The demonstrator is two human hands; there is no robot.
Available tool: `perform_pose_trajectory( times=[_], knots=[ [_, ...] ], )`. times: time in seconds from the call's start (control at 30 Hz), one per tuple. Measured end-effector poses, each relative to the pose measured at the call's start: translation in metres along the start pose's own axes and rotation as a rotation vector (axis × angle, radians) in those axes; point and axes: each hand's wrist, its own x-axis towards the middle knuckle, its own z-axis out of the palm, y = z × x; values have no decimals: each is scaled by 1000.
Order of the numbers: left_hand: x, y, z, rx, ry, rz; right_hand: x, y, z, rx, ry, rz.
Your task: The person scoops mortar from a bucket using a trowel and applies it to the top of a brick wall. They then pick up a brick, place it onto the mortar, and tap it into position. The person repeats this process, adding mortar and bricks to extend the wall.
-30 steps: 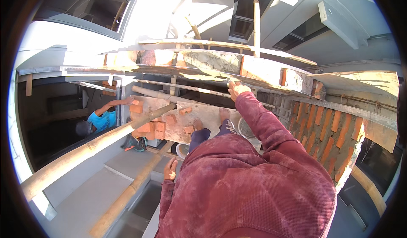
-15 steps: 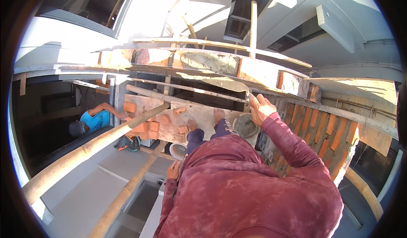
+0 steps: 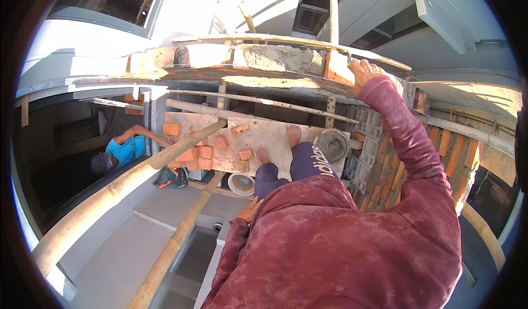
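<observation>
My right hand (image 3: pixel 367 75) is raised to the upper brick course (image 3: pixel 338 67) in front of me, beside the band of wet grey mortar (image 3: pixel 280 57); its fingers are curled round something small and dark that I cannot make out. My left hand (image 3: pixel 248 210) rests low against my body, fingers loosely apart and partly hidden. Below, my bare feet stand on a plank platform (image 3: pixel 285 163) among loose bricks (image 3: pixel 245 154), with a bucket of mortar (image 3: pixel 331 147) to the right and a pale bucket (image 3: pixel 241 183) to the left.
A co-worker in blue (image 3: pixel 124 155) reaches from an opening at left toward stacked bricks (image 3: pixel 187 155). Bamboo poles (image 3: pixel 121 193) cross below and in front of me. Partly built brickwork (image 3: pixel 401 166) stands at right. A window (image 3: pixel 110 4) is at upper left.
My right hand dipped toward the right over the last second, then rose sharply to the top of the brick course. My left hand shifted slightly right, closer against my body.
</observation>
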Motion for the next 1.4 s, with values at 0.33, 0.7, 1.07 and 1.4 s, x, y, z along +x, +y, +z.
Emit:
perform_pose_trajectory(
  times=[0.33,0.7,1.07,1.4],
  knots=[
    [74,-18,-26,228,-450,-587,-247,0,169,263,-535,528],
    [145,-29,33,607,-133,-151,-179,6,560,-7,-401,606],
    [164,-45,40,422,-66,-196,-210,-43,637,337,-575,604],
    [180,-40,29,524,-143,-218,-193,-71,690,860,-545,946]
  ],
)
